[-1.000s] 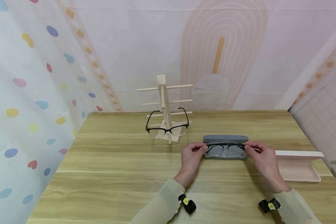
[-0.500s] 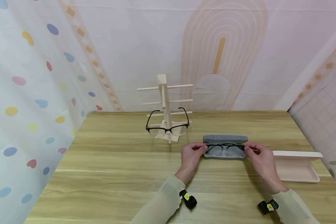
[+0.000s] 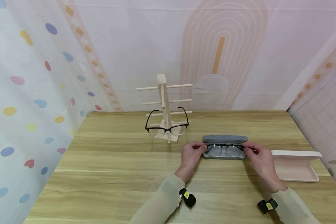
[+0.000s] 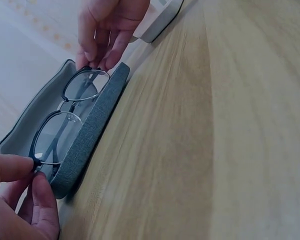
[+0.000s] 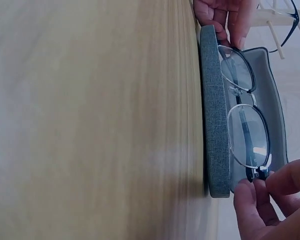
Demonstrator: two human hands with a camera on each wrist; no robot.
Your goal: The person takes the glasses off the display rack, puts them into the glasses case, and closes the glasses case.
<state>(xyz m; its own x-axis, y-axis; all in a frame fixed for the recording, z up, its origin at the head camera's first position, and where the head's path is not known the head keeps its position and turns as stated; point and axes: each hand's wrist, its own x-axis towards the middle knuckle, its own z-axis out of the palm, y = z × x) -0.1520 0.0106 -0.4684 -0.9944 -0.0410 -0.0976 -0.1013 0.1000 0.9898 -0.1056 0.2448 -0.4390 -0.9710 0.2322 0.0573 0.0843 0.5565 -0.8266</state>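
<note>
A pair of eyeglasses (image 3: 224,145) with a dark browline and thin metal lower rims sits over the open grey glasses case (image 3: 224,157), its temples folded behind the lenses. My left hand (image 3: 191,157) pinches the frame's left corner between thumb and fingers. At the opposite corner, my right hand (image 3: 261,160) pinches the frame the same way. In the left wrist view, the eyeglasses (image 4: 65,117) lie partly inside the case (image 4: 92,135), lenses tilted up. The right wrist view shows the case's fabric-covered side (image 5: 217,115) on the table, with the lid standing up behind.
Left of the case, a wooden display stand (image 3: 168,107) with crossbars carries a second pair of black-framed eyeglasses (image 3: 167,129). An open pale pink case (image 3: 295,171) lies beside my right forearm. A patterned curtain (image 3: 128,46) hangs behind the wooden table (image 3: 114,180).
The eyeglasses have sunk slightly lower into the grey case, with both hands still pinching their corners. The stand and the pink case stay in place.
</note>
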